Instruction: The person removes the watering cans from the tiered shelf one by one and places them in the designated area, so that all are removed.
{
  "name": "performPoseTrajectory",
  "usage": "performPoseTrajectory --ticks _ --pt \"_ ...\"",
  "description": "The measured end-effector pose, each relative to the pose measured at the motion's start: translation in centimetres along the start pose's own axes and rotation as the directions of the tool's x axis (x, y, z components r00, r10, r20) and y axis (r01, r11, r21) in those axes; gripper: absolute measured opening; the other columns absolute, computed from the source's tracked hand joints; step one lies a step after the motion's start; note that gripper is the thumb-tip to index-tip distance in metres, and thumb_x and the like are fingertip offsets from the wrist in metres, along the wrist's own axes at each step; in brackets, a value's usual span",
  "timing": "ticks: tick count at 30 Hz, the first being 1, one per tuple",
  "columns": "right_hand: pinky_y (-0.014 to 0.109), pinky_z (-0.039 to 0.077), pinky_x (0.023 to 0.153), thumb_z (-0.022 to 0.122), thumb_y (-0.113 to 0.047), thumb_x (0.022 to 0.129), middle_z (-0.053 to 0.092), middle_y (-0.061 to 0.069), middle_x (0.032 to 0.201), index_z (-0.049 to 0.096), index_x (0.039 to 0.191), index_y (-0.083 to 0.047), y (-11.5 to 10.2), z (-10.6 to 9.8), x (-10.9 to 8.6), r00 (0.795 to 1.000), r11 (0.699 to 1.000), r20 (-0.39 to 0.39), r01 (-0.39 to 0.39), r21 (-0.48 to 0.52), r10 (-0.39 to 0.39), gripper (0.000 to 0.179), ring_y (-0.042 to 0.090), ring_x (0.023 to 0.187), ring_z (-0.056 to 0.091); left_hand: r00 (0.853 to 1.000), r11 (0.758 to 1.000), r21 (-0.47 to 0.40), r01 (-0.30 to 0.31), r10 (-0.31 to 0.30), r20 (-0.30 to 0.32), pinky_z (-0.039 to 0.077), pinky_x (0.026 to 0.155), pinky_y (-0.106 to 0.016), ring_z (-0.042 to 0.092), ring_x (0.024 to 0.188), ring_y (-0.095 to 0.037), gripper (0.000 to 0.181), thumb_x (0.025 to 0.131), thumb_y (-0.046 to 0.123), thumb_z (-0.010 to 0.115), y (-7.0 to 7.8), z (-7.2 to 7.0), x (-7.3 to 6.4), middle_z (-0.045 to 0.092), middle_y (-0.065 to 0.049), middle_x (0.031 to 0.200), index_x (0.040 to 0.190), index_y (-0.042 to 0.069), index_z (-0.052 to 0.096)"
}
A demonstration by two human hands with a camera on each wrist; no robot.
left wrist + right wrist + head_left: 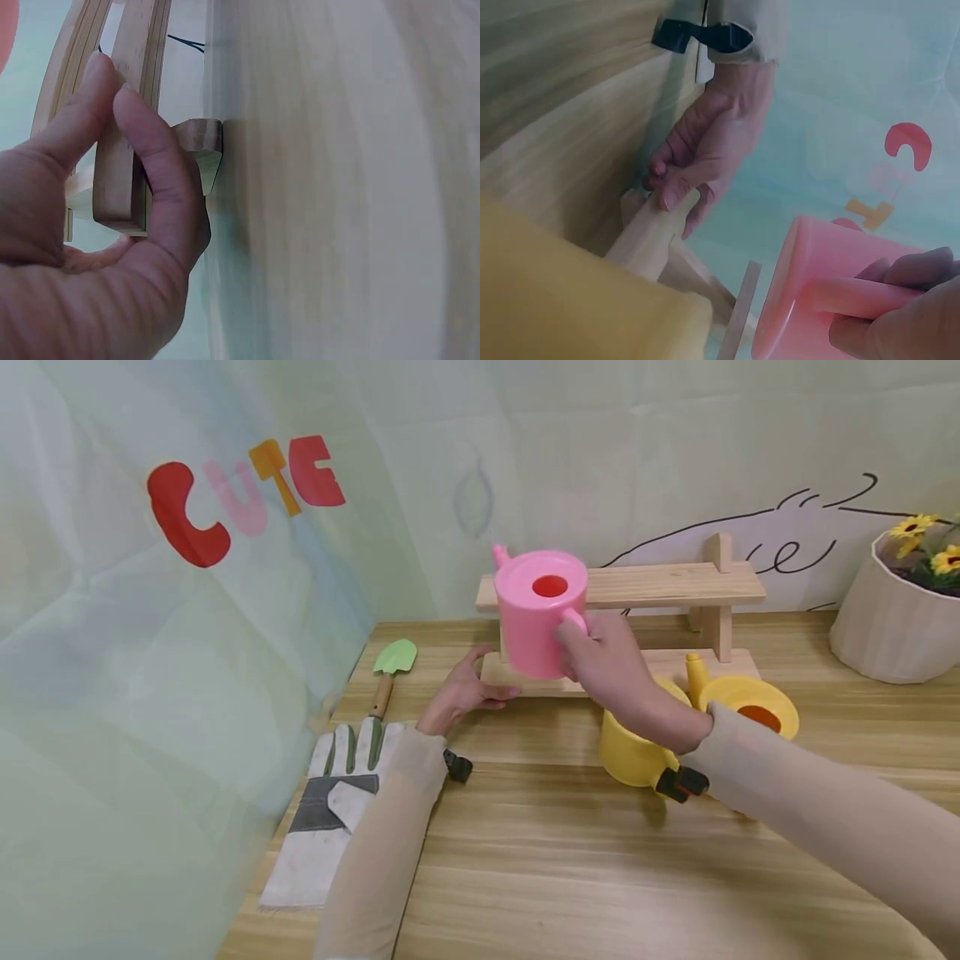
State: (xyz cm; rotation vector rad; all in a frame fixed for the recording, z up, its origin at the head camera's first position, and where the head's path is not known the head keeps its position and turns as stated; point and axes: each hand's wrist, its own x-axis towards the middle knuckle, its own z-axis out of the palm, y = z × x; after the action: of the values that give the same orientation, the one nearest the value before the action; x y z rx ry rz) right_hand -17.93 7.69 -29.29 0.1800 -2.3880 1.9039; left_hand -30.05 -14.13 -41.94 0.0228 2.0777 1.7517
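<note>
A pink toy watering can [528,635] is held up by its handle in my right hand [618,677], in front of a two-tier wooden stand [645,589]. Its spout points to the back left, and a red round opening shows on top. My left hand [463,692] grips the left end of the stand's lower board. The left wrist view shows thumb and fingers of the left hand [142,255] around that board [120,184]. Under my right forearm stand two yellow watering cans [630,752], partly hidden by the arm.
On the left of the wooden table [540,868] lie a small green trowel [395,657] with a wooden handle and a white-grey work glove [303,860]. A white pot [888,618] with yellow flowers stands at the far right. A fabric backdrop [600,452] encloses the back and left.
</note>
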Motion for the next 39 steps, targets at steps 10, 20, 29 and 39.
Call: performPoseTrajectory --ticks 10,20,29,39 --pt "0.023 0.027 0.049 0.048 -0.016 0.105 0.045 -0.003 0.057 0.048 0.068 -0.009 1.7 0.0 -2.4 0.996 0.997 0.038 -0.078 0.009 0.078 0.038 0.014 0.055 0.038 0.999 0.999 0.017 -0.04 0.04 -0.003 0.066 0.064 -0.021 0.07 0.077 -0.014 0.093 0.092 -0.015 0.077 -0.1 0.0 -0.2 0.06 -0.026 0.133 0.168 0.01 0.029" --pt "0.023 0.024 0.048 0.048 -0.011 0.106 0.044 -0.002 0.054 0.049 0.065 -0.007 3.3 0.6 -4.7 0.995 0.997 0.068 -0.07 0.022 0.068 0.042 0.014 0.053 0.036 0.999 0.999 0.034 -0.033 0.033 -0.019 0.065 0.062 -0.02 0.069 0.071 -0.015 0.093 0.091 -0.017 0.076 -0.1 0.0 -0.1 0.058 -0.023 0.124 0.168 0.01 0.031" --pt "0.022 0.025 0.045 0.05 -0.013 0.106 0.044 -0.003 0.052 0.049 0.065 -0.008 4.8 1.2 -6.0 0.989 0.991 0.054 -0.135 -0.001 0.135 0.041 0.013 0.05 0.037 0.999 0.998 0.046 -0.042 0.043 -0.014 0.064 0.061 -0.019 0.067 0.073 -0.015 0.092 0.091 -0.018 0.076 -0.1 0.1 -0.2 0.06 -0.023 0.12 0.166 0.007 0.03" --pt "0.021 0.028 0.046 0.053 -0.012 0.104 0.046 -0.004 0.052 0.05 0.065 -0.01 6.4 2.2 -7.0 0.983 0.983 0.006 -0.184 0.006 0.184 0.04 0.011 0.05 0.04 0.999 0.998 0.048 -0.045 0.045 -0.015 0.064 0.061 -0.019 0.067 0.071 -0.014 0.089 0.091 -0.017 0.075 -0.1 0.0 -0.1 0.061 -0.02 0.116 0.165 0.007 0.032"
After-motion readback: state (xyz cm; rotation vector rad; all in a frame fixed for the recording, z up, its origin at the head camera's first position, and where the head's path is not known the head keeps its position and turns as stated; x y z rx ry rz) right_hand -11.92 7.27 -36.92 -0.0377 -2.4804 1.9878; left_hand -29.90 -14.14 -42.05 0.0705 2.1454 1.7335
